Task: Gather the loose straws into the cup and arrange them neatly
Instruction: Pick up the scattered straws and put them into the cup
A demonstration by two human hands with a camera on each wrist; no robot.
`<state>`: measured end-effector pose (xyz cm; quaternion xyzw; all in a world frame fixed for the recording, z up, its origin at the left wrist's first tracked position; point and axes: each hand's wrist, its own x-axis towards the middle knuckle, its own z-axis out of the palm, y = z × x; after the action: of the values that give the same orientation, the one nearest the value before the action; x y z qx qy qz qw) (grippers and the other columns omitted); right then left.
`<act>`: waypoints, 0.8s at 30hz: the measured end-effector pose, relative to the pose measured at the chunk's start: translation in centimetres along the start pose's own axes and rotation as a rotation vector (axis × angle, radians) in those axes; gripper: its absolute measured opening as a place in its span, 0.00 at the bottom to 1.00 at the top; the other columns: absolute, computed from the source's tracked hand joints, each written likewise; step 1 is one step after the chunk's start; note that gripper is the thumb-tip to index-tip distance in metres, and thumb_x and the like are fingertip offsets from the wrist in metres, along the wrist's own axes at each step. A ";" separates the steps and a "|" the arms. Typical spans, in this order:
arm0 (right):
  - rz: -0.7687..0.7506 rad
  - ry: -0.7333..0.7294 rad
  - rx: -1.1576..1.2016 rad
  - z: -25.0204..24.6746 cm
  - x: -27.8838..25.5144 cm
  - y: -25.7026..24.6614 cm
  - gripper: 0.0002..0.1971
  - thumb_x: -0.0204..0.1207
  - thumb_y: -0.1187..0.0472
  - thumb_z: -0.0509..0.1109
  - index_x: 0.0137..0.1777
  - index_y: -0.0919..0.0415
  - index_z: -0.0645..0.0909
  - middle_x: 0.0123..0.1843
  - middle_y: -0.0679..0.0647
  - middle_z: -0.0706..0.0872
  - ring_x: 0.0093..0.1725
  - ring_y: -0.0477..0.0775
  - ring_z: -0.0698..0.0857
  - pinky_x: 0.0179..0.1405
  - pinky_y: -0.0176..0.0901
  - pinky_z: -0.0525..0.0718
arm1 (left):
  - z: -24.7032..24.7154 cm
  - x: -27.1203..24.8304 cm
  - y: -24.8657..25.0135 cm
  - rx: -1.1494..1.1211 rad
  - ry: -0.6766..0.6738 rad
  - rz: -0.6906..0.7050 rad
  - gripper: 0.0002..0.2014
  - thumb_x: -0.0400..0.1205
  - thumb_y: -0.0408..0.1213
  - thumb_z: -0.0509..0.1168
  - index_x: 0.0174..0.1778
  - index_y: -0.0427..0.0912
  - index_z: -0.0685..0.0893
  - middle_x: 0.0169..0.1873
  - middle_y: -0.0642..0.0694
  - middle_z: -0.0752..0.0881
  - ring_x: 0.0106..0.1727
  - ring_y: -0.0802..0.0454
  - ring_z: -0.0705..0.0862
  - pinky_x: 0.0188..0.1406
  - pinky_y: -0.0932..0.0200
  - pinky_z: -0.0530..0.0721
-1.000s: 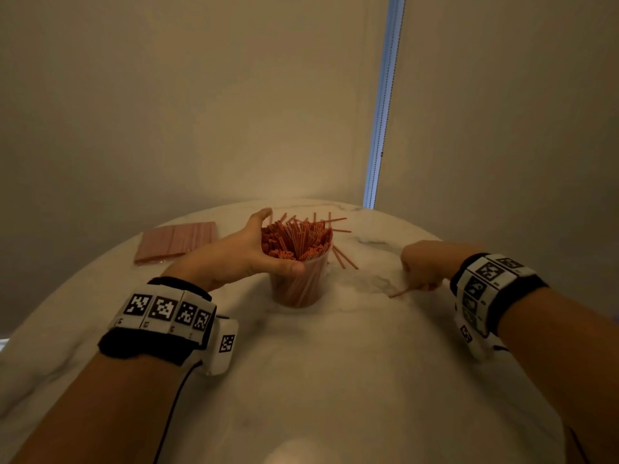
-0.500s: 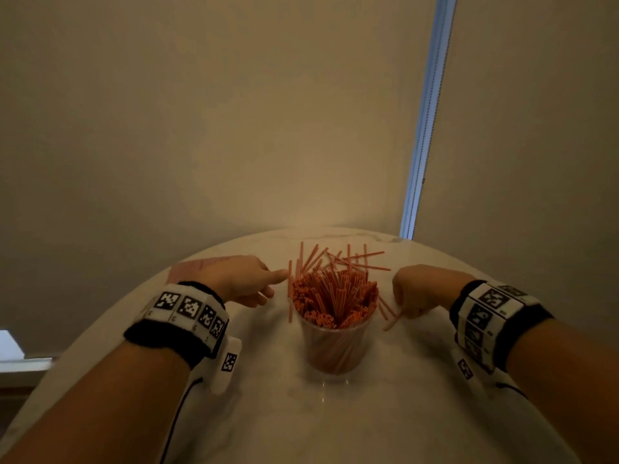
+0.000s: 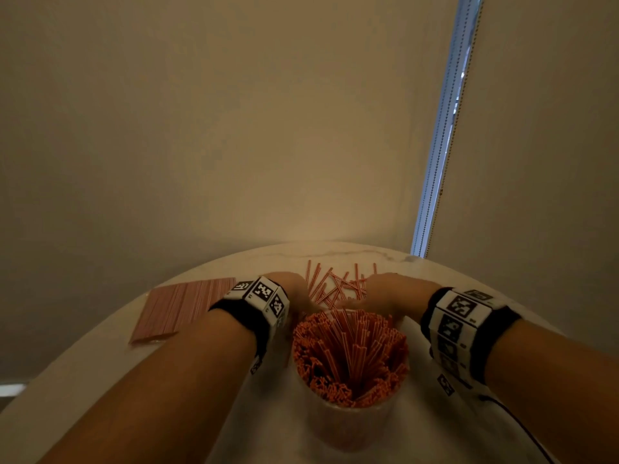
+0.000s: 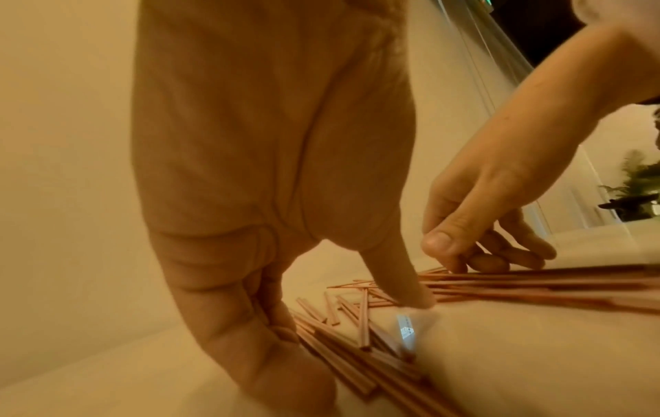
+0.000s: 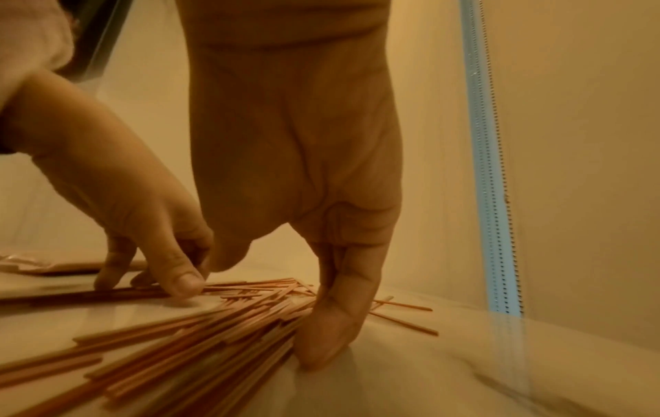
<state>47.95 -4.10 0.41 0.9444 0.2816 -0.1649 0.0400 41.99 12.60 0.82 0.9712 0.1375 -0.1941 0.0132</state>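
A clear cup (image 3: 348, 426) packed with upright orange straws (image 3: 350, 356) stands near me on the round marble table (image 3: 100, 380). Behind it, several loose straws (image 3: 335, 283) lie scattered. My left hand (image 3: 288, 293) and right hand (image 3: 385, 293) reach past the cup, one on each side of the pile. In the left wrist view my left hand (image 4: 357, 333) has thumb and fingers (image 4: 285, 366) pointing down against the loose straws (image 4: 357, 347). In the right wrist view my right hand (image 5: 278, 299) presses straight fingers (image 5: 332, 333) into a fan of straws (image 5: 200, 338). Neither hand grips any.
A flat packet of pink straws (image 3: 184, 306) lies at the table's left. The wall stands close behind the table, with a bright window strip and bead chain (image 3: 438, 145) at the right. A cable (image 3: 522, 426) trails from my right wristband.
My left hand let go of the cup. Both hands moved from beside the cup to behind it, onto the loose straws. The cup now sits nearer in the head view.
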 end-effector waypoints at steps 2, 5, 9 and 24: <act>0.007 -0.011 -0.043 -0.2 0.4 -0.8 0.27 0.85 0.40 0.60 0.37 0.63 0.81 0.30 0.51 0.78 0.28 0.47 0.76 0.40 0.41 0.80 | -0.1 0.1 0.0 0.017 0.010 0.013 0.26 0.87 0.56 0.64 0.52 0.32 0.88 0.29 0.49 0.78 0.36 0.50 0.80 0.43 0.56 0.77; -0.006 -0.015 -0.066 -0.6 0.6 -1.0 0.14 0.86 0.61 0.60 0.40 0.64 0.80 0.34 0.52 0.77 0.31 0.49 0.75 0.41 0.41 0.79 | -0.2 -0.4 0.0 0.032 0.068 0.017 0.16 0.87 0.44 0.67 0.48 0.31 0.87 0.28 0.47 0.77 0.28 0.52 0.75 0.30 0.59 0.76; -0.044 -0.050 -0.105 -1.0 -0.8 -0.7 0.15 0.82 0.68 0.63 0.32 0.59 0.76 0.33 0.52 0.78 0.31 0.48 0.76 0.36 0.38 0.79 | 0.1 -1.9 -0.1 -0.002 0.089 0.028 0.13 0.87 0.32 0.63 0.59 0.27 0.86 0.41 0.39 0.82 0.40 0.47 0.78 0.47 0.53 0.84; 0.059 -0.063 -0.118 3.3 -11.5 0.7 0.14 0.69 0.48 0.76 0.50 0.53 0.84 0.45 0.50 0.84 0.45 0.54 0.82 0.45 0.45 0.82 | 5.7 -13.9 -2.1 -0.147 0.145 -0.091 0.17 0.83 0.38 0.69 0.64 0.31 0.83 0.60 0.37 0.87 0.60 0.40 0.86 0.43 0.57 0.79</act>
<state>38.32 -11.26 1.11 0.9426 0.2616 -0.1765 0.1092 26.98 10.53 0.94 0.9718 0.1961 -0.1133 0.0654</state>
